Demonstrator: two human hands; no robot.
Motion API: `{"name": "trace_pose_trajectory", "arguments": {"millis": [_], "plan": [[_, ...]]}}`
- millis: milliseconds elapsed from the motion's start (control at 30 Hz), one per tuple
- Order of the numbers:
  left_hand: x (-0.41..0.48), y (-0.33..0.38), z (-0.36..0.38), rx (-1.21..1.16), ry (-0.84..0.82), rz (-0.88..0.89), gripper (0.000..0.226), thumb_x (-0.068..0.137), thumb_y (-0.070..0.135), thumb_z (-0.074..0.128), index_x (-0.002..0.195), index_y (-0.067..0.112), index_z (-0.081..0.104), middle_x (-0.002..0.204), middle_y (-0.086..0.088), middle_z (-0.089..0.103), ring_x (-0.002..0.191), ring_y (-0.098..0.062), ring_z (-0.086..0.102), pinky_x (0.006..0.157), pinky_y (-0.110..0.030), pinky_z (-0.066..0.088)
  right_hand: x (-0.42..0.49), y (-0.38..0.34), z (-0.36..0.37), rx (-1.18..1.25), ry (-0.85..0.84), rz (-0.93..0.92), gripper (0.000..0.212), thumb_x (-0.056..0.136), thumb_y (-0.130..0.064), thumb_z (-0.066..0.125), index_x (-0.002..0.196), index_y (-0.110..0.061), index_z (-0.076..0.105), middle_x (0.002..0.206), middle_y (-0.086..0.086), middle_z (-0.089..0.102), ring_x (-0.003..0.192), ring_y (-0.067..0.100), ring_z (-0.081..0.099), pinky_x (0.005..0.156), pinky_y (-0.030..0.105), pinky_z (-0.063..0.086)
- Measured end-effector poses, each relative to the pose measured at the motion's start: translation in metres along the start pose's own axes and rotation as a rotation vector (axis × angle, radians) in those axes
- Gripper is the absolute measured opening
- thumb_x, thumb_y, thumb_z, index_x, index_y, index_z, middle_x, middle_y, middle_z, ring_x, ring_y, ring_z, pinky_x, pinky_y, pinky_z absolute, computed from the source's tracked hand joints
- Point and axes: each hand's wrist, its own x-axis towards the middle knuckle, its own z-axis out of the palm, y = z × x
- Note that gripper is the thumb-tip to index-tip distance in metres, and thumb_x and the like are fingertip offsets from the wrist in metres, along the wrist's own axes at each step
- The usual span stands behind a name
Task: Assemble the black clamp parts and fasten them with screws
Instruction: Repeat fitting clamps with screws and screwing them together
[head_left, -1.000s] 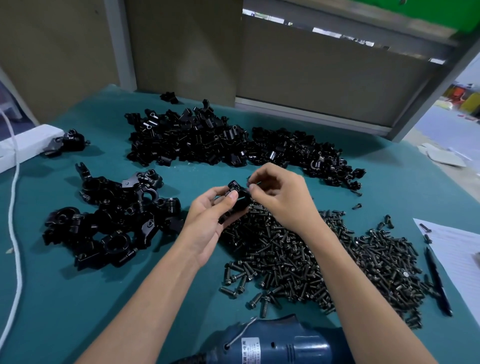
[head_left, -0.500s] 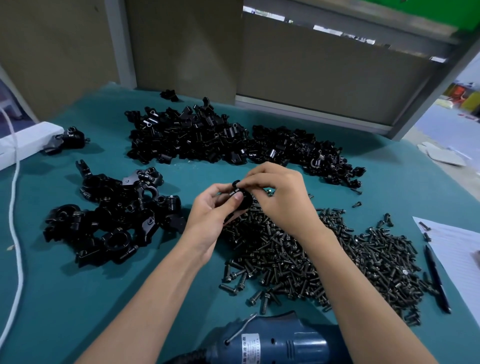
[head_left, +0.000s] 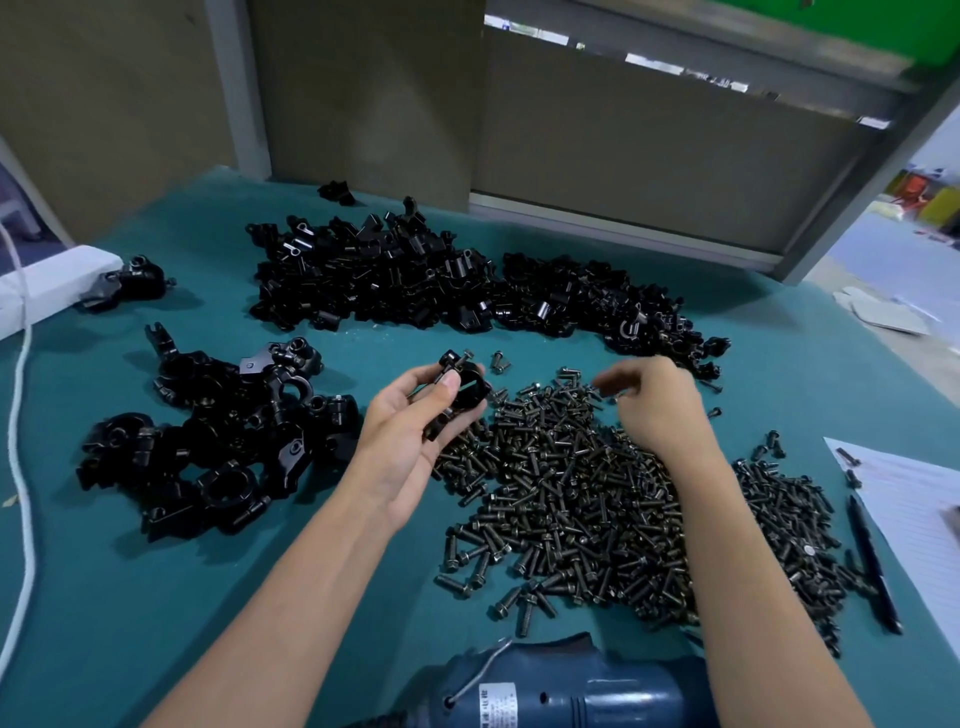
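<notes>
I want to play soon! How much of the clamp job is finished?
Looks done: the heap of built clamps on the left. In hand: the left hand holds a clamp with one screw in; the right hand reaches over the screw pile. Left: the big pile of loose parts behind.

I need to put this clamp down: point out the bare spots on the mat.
Bare mat lies near-left, between the white cable and the drill; more far right, beyond the paper. The screw pile crowds the middle.

Left hand (head_left: 415, 423) grips a black clamp (head_left: 465, 392) above the teal desk (head_left: 156, 597); right hand (head_left: 657, 410) hovers over the screw pile (head_left: 587, 514), its fingers (head_left: 613, 385) blurred.
</notes>
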Motion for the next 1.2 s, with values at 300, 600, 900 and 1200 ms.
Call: {"name": "trace_pose_trajectory", "arguments": {"millis": [300, 600, 900, 1200], "plan": [[-0.002, 0.0, 0.002, 0.003, -0.011, 0.0, 0.025, 0.087, 0.006, 0.06, 0.11, -0.004, 0.055, 0.109, -0.019, 0.072, 0.103, -0.027, 0.07, 0.084, -0.035, 0.06, 0.003, 0.001, 0.005, -0.122, -0.262, -0.005, 0.021, 0.094, -0.013, 0.063, 0.111, -0.022, 0.073, 0.119, 0.002, 0.068, 0.095, 0.015, 0.058, 0.081, 0.024, 0.043], [-0.003, 0.0, 0.001, 0.01, -0.004, -0.01, 0.025, 0.085, 0.006, 0.061, 0.108, -0.003, 0.057, 0.111, -0.02, 0.071, 0.106, -0.028, 0.069, 0.085, -0.036, 0.059, 0.003, -0.002, 0.003, -0.154, -0.292, -0.013, 0.024, 0.091, -0.002, 0.063, 0.082, -0.024, 0.07, 0.091, -0.001, 0.067, 0.079, 0.01, 0.057, 0.071, 0.023, 0.044], [-0.003, -0.001, 0.001, 0.019, -0.001, -0.024, 0.017, 0.09, 0.003, 0.058, 0.106, -0.002, 0.057, 0.107, -0.017, 0.073, 0.107, -0.027, 0.069, 0.079, -0.031, 0.06, 0.001, -0.009, 0.008, -0.119, -0.263, -0.011, 0.021, 0.086, -0.03, 0.075, 0.075, -0.015, 0.066, 0.075, -0.001, 0.064, 0.07, 0.015, 0.06, 0.06, 0.025, 0.044], [-0.002, -0.001, 0.0, 0.006, -0.004, -0.026, 0.017, 0.091, 0.004, 0.058, 0.107, -0.001, 0.057, 0.105, -0.015, 0.074, 0.104, -0.026, 0.07, 0.081, -0.032, 0.06, 0.001, -0.007, -0.002, 0.102, -0.131, -0.021, 0.008, 0.093, -0.02, 0.067, 0.088, -0.022, 0.06, 0.076, 0.002, 0.065, 0.055, 0.005, 0.052, 0.051, 0.022, 0.04]]}}
